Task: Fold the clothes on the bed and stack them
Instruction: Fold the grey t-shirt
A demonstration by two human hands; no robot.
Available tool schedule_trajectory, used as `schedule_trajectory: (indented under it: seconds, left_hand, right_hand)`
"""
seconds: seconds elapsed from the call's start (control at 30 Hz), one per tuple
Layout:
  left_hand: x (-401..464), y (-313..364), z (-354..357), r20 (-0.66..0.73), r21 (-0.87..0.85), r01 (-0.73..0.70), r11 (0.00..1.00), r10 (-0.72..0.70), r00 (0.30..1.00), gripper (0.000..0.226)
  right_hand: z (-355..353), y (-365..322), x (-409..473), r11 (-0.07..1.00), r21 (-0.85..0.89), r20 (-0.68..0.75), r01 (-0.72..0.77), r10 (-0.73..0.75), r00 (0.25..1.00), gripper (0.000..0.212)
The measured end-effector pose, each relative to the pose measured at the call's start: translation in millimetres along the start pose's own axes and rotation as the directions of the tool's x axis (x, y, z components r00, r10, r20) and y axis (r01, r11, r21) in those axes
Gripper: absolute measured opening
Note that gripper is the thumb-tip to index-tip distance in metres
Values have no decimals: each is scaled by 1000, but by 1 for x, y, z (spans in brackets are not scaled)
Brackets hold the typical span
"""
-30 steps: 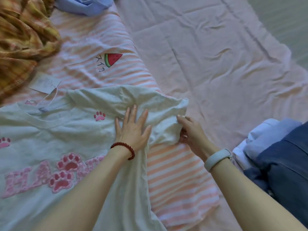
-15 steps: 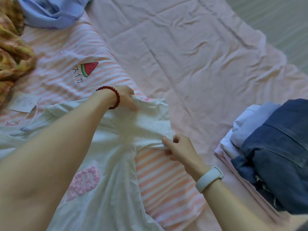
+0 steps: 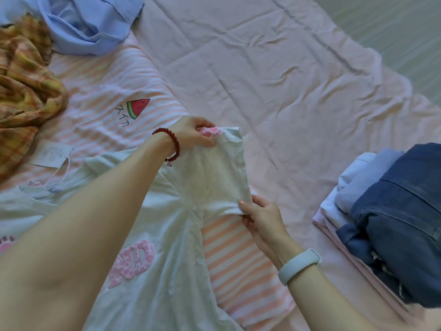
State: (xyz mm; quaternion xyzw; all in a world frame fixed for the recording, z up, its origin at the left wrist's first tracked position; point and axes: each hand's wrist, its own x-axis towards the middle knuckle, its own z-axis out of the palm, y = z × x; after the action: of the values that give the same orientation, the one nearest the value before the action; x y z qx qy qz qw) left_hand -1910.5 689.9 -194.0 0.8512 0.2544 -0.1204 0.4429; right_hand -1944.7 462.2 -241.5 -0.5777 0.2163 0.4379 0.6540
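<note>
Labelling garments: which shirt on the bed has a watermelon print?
The pink-and-white striped shirt, lying under the pale green paw-print T-shirt; the others lack it.

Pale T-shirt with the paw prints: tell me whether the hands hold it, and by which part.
Both hands hold the pale T-shirt by its sleeve. The left hand pinches the sleeve's far corner; the right hand pinches its near hem corner.

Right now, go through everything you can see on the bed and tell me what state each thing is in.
Pale green T-shirt: spread flat, sleeve lifted.
Left hand: pinching sleeve's far corner.
Right hand: pinching sleeve's near corner.
Striped watermelon shirt: laid flat, unfolded, under the green one.
Blue shirt: crumpled.
Plaid garment: crumpled.
Folded stack: done, denim on top.
Paper tag: lying loose-looking on striped shirt.
</note>
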Motion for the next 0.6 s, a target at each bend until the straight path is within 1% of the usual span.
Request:
schedule_trajectory:
  seconds: [0.07,0.1,0.17,0.2,0.23,0.27,0.3,0.33,0.37,0.4,0.43,0.47,0.5,0.53,0.57,0.6]
  left_hand:
    - [-9,-2,-7,21,29,-13,999,12,1000,29]
    - [-14,-2,-10,7,36,-29,999,29,1000,26]
    - [-23,-3,-16,-77,71,-78,994,84,994,23]
    - [-29,-4,-19,-134,130,-108,986,125,983,23]
    - [-35,-7,-23,-191,205,-132,970,172,966,24]
    - [-43,-10,-30,-237,269,-142,953,208,949,25]
    - [-52,-15,-37,-268,309,-144,940,232,935,27]
    - [-63,-23,-45,-286,327,-144,934,243,927,29]
    - [-76,-33,-52,-300,323,-140,936,242,923,31]
    - [-90,-45,-58,-317,305,-134,943,233,919,31]
    - [-106,-60,-64,-338,264,-118,957,207,918,29]
    - [-122,-78,-67,-351,208,-87,974,158,923,29]
    - [-140,-98,-70,-331,177,-37,983,95,939,35]
    - [-157,-120,-71,-273,187,34,982,18,962,42]
    - [-173,-142,-72,-200,194,125,973,-86,976,47]
    - [-188,-162,-71,-156,146,232,962,-209,965,49]
  right_hand:
    - [2,-2,-3,996,-71,32,53,-51,998,11]
    - [5,-3,-6,989,-103,20,109,-108,994,12]
    - [12,-3,-12,940,-208,-17,271,-281,960,18]
    - [18,-2,-18,885,-283,-16,369,-389,921,20]
    - [24,0,-25,804,-360,12,473,-503,864,20]
    - [32,2,-33,698,-427,73,575,-607,791,19]
    - [41,4,-42,571,-467,168,675,-692,702,16]
    - [50,7,-51,437,-477,288,763,-743,605,13]
    - [59,11,-58,308,-467,411,829,-755,512,12]
    - [68,17,-65,198,-449,528,871,-728,438,14]
    - [76,25,-70,108,-435,638,894,-664,390,17]
    - [84,33,-73,29,-433,737,901,-565,372,19]
    - [91,43,-75,-44,-441,815,896,-437,380,22]
    - [95,53,-76,-112,-455,859,883,-314,403,24]
    - [97,62,-76,-168,-467,875,868,-230,426,26]
    - [97,71,-75,-203,-478,875,855,-203,440,27]
